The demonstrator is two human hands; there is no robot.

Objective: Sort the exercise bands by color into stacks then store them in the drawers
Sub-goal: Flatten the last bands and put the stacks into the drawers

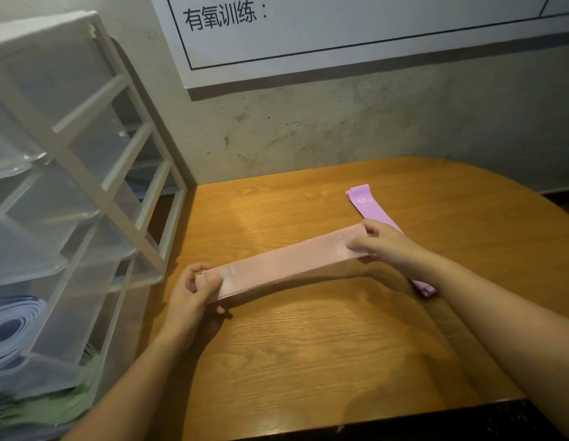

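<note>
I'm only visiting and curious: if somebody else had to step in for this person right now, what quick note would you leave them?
Left hand: grips the near end of the pink band stack.
Right hand: pinches its far end; the stack is held just above the wooden table.
Purple bands: lying stacked on the table behind the right hand.
Drawer unit at left: blue bands and green bands already sit in the lower drawers.
Done: sorting looks finished; blue and green stored.
Left: put the pink stack in a drawer, then the purple.

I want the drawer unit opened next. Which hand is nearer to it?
Left. The left hand grips the pink bands' end beside the drawer unit; the right hand holds the far end.
</note>
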